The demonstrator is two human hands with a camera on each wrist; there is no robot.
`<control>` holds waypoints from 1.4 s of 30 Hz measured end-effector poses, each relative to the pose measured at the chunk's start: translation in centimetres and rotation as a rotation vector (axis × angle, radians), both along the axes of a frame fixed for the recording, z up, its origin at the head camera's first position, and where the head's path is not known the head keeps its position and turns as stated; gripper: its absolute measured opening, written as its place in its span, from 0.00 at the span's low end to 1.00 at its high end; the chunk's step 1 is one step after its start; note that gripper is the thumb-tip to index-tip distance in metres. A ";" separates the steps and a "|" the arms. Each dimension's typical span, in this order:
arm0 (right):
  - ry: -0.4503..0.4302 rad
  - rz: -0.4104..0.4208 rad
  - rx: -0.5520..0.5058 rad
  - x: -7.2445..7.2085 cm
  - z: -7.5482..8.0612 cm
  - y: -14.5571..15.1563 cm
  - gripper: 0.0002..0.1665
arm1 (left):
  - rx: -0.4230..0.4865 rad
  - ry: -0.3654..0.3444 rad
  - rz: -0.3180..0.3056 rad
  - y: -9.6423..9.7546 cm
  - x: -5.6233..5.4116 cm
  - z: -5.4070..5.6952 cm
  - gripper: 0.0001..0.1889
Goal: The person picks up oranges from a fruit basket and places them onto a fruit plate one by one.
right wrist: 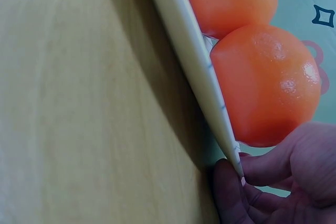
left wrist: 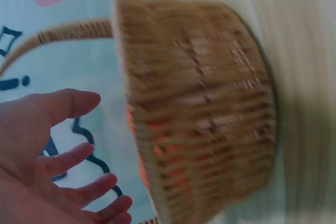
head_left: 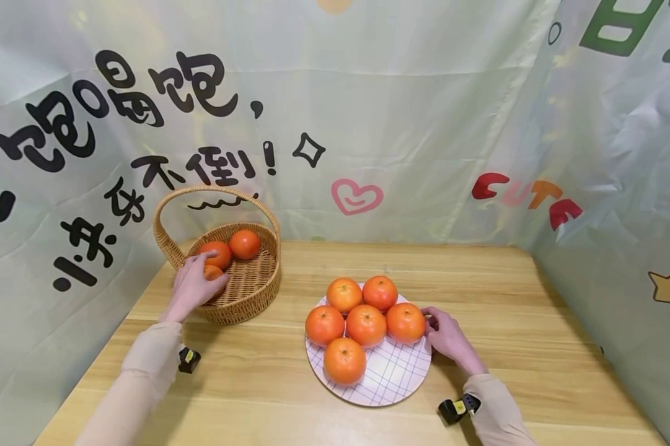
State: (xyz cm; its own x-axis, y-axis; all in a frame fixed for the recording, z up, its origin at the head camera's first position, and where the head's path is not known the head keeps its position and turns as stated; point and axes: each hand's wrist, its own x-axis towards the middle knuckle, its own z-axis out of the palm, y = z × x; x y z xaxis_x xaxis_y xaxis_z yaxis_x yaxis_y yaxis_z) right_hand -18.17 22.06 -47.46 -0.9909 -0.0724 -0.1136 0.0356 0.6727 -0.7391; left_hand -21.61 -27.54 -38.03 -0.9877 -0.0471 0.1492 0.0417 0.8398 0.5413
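Observation:
My left hand (head_left: 192, 282) is over the left side of a wicker basket (head_left: 242, 311), its fingers spread and relaxed. Just below those fingers lies an orange (head_left: 212, 272), partly hidden by the hand. Two more oranges (head_left: 245, 244) sit further back in the basket. In the left wrist view the palm faces the basket's rim, and nothing is in its grasp. With thumb above and fingers beneath, my right hand (head_left: 449, 337) pinches the right rim of a white checked plate (head_left: 393, 371). Several oranges (head_left: 366, 325) rest on that plate, the nearest (right wrist: 268, 85) right beside my thumb.
The basket's tall arched handle (head_left: 212, 189) rises above its opening. Plate and basket stand apart on a wooden table (head_left: 290, 384). A printed cloth (head_left: 424, 124) hangs along the table's back and sides.

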 end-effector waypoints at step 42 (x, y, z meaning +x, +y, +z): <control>-0.002 -0.001 0.015 0.0 0.0 0.0 0.25 | -0.203 -0.151 0.022 -1.4 -2.0 -2.3 0.42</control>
State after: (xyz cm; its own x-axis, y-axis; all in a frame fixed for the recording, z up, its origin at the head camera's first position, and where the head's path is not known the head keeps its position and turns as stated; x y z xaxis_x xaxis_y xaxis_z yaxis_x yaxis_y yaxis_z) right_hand -18.19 22.08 -47.48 -0.9906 -0.0699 -0.1172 0.0380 0.6836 -0.7288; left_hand -23.65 -28.95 -40.37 -0.9986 -0.0525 0.0090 -0.0457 0.9316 0.3605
